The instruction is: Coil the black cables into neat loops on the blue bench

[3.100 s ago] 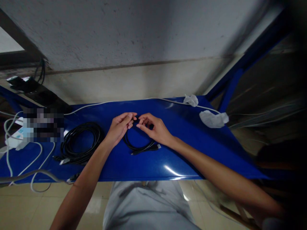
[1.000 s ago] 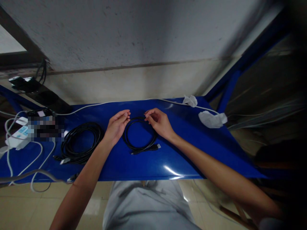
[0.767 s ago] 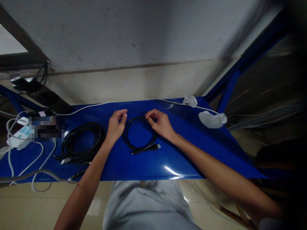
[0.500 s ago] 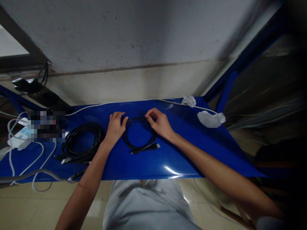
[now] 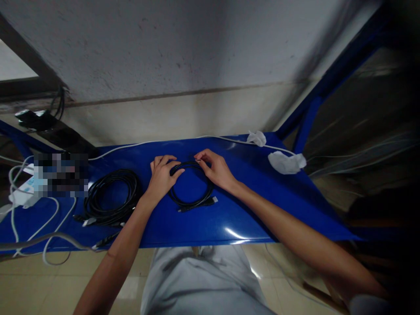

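A small black cable coil (image 5: 193,203) lies flat on the blue table (image 5: 229,218), its two plug ends pointing to the right at its near side. My left hand (image 5: 161,176) rests on the coil's left edge, fingers bent over the cable and thumb against it. My right hand (image 5: 216,169) pinches the coil's far edge between thumb and fingertips. The two hands sit close together across the top of the loop.
A larger black cable coil (image 5: 110,197) lies to the left. Further left are a white power strip (image 5: 20,196) and loose white cords. Crumpled white tissues (image 5: 286,162) sit at the back right, with a thin white cable (image 5: 131,145) along the back edge.
My left hand turned palm down and settled onto the coil's left side. My right hand kept its pinch at the far edge. The coil stayed flat on the table.
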`<action>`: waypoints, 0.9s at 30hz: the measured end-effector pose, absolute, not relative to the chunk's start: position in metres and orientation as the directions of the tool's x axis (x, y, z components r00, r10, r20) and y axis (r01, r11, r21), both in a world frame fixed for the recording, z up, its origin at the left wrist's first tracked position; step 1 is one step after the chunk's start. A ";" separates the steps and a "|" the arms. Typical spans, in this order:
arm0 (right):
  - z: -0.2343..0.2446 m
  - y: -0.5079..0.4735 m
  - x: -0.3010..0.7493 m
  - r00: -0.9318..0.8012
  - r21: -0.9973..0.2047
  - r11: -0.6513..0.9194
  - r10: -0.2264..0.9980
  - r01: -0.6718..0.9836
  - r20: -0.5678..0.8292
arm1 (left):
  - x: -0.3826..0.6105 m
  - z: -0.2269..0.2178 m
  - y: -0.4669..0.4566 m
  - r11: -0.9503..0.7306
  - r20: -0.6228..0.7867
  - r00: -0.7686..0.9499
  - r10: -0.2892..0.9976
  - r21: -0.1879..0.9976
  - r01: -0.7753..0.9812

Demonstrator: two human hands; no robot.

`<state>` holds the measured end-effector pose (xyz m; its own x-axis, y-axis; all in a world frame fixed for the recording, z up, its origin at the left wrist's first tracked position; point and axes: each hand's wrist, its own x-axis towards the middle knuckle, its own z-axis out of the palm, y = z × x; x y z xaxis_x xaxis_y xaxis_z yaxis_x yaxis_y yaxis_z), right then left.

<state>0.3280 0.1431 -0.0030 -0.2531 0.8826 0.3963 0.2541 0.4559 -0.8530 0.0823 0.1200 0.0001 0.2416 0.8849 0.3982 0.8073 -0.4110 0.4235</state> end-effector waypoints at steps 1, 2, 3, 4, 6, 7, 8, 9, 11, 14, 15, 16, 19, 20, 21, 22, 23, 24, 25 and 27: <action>-0.004 0.143 0.328 -0.266 -0.845 0.466 0.876 0.262 0.401 | 0.084 0.000 0.119 -0.423 0.396 0.256 0.882 0.424 0.801; -0.004 0.143 0.328 -0.278 -0.835 0.479 0.870 0.272 0.408 | 0.085 0.001 0.119 -0.434 0.390 0.272 0.880 0.424 0.795; -0.004 0.143 0.329 -0.288 -0.823 0.492 0.862 0.284 0.416 | 0.086 0.001 0.118 -0.446 0.383 0.291 0.877 0.421 0.790; -0.004 0.143 0.329 -0.298 -0.810 0.506 0.855 0.297 0.424 | 0.087 0.002 0.117 -0.458 0.374 0.312 0.874 0.417 0.785; -0.003 0.143 0.329 -0.317 -0.782 0.529 0.842 0.330 0.437 | 0.088 0.002 0.116 -0.478 0.362 0.341 0.868 0.415 0.775; -0.002 0.143 0.329 -0.325 -0.768 0.539 0.836 0.346 0.441 | 0.088 0.002 0.116 -0.484 0.359 0.349 0.866 0.421 0.767; -0.002 0.142 0.330 -0.332 -0.756 0.548 0.831 0.359 0.445 | 0.088 0.002 0.116 -0.489 0.358 0.353 0.864 0.432 0.758; -0.001 0.142 0.330 -0.340 -0.746 0.556 0.827 0.367 0.448 | 0.088 0.002 0.116 -0.491 0.358 0.353 0.864 0.448 0.748; 0.000 0.143 0.331 -0.360 -0.735 0.563 0.821 0.378 0.444 | 0.088 0.001 0.116 -0.492 0.361 0.346 0.866 0.486 0.723; 0.002 0.143 0.333 -0.402 -0.731 0.560 0.818 0.389 0.412 | 0.089 0.000 0.116 -0.493 0.370 0.335 0.867 0.540 0.682; 0.003 0.143 0.334 -0.417 -0.730 0.560 0.815 0.392 0.401 | 0.089 0.000 0.116 -0.495 0.374 0.331 0.866 0.558 0.666; 0.004 0.143 0.334 -0.430 -0.729 0.561 0.813 0.393 0.394 | 0.090 0.001 0.116 -0.498 0.378 0.330 0.865 0.574 0.650; 0.008 0.143 0.336 -0.448 -0.740 0.556 0.810 0.379 0.378 | 0.091 0.004 0.115 -0.508 0.388 0.330 0.861 0.612 0.606; 0.009 0.142 0.336 -0.449 -0.755 0.546 0.813 0.365 0.371 | 0.092 0.005 0.114 -0.509 0.390 0.329 0.860 0.621 0.596; 0.010 0.142 0.337 -0.450 -0.773 0.531 0.818 0.347 0.360 | 0.093 0.007 0.114 -0.511 0.392 0.329 0.859 0.627 0.588; 0.011 0.142 0.337 -0.451 -0.796 0.510 0.824 0.325 0.344 | 0.093 0.008 0.113 -0.514 0.394 0.331 0.857 0.629 0.584; 0.011 0.143 0.336 -0.453 -0.822 0.484 0.831 0.300 0.323 | 0.094 0.010 0.112 -0.520 0.397 0.337 0.854 0.625 0.582; 0.011 0.143 0.336 -0.453 -0.849 0.453 0.839 0.272 0.302 | 0.094 0.011 0.111 -0.531 0.401 0.349 0.847 0.617 0.581; 0.010 0.144 0.336 -0.453 -0.875 0.420 0.846 0.239 0.282 | 0.095 0.013 0.110 -0.547 0.407 0.365 0.837 0.604 0.580; 0.008 0.145 0.334 -0.454 -0.921 0.355 0.855 0.162 0.250 | 0.095 0.015 0.109 -0.582 0.422 0.401 0.813 0.566 0.584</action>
<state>0.3343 0.1452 0.0081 -0.4541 0.8551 0.2502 0.1616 0.3552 -0.9207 0.0953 0.1090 0.0150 0.4010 0.8131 0.4219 0.5838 -0.5818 0.5663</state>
